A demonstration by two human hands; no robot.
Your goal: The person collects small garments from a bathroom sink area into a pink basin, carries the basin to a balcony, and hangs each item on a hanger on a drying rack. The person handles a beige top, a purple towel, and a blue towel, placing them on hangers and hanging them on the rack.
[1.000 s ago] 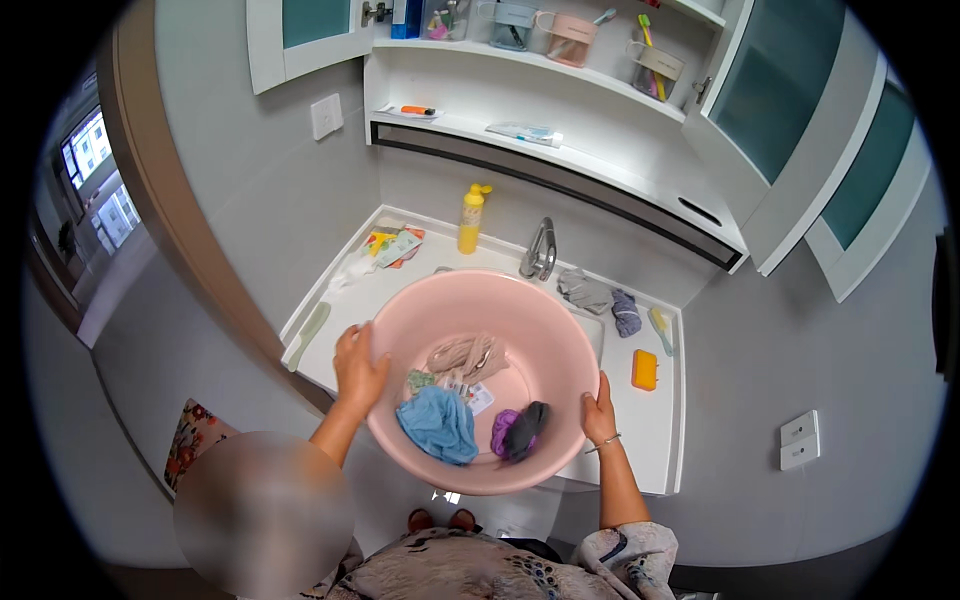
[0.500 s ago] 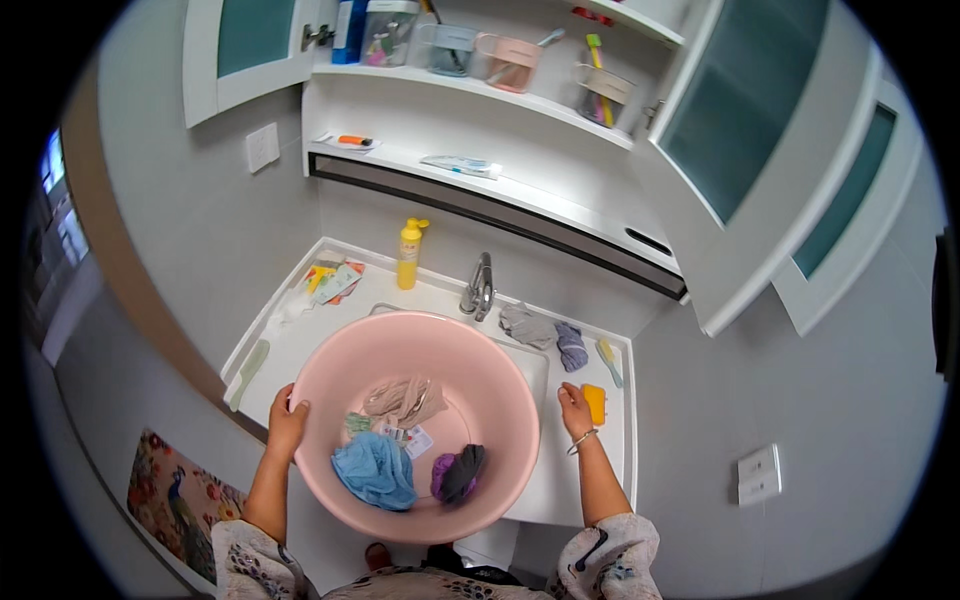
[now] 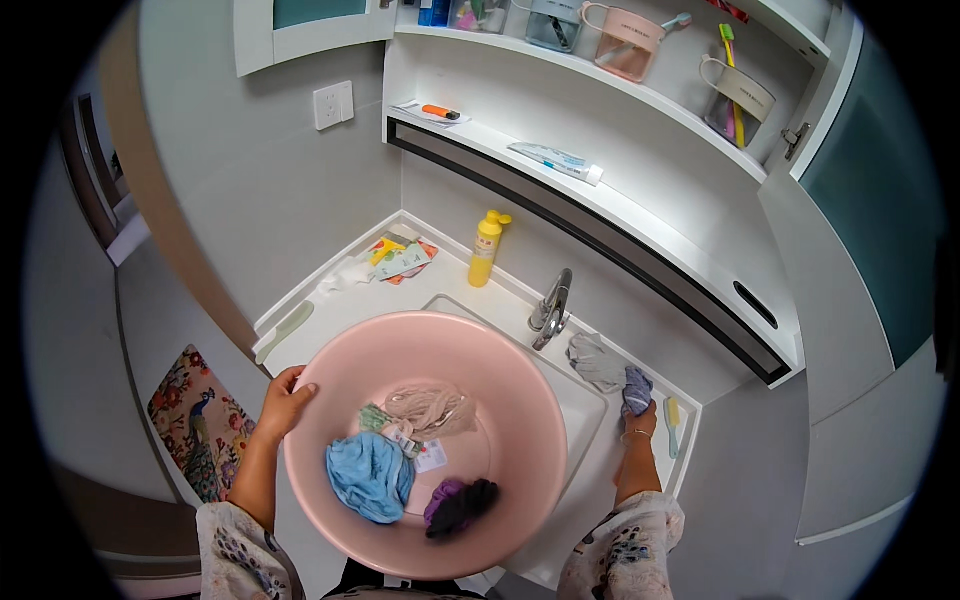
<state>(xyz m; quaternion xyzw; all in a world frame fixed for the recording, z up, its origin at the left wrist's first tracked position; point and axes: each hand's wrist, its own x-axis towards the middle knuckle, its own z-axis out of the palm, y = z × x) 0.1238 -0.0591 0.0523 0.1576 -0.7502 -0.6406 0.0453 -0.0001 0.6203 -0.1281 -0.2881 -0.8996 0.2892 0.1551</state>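
Purple-grey cloth: beyond the tap, against my right hand; finger closure, cannot tell. Pink basin: partly over the sink, rim clasped by my left hand. Step, I judge: grasping cloth; next move calls for secure grip, steady basin.

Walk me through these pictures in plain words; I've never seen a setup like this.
No machine here: these are someone's own bare hands, filmed by a wide fisheye camera worn on the head and looking down, so straight edges bend.

The left hand grips the rim of a pink basin with a blue cloth and other bundled pieces inside. The right hand touches a small purple-grey cloth; whether it has closed on it is hard to tell.

Also on the white counter are a grey cloth, a yellow bottle and a brush.
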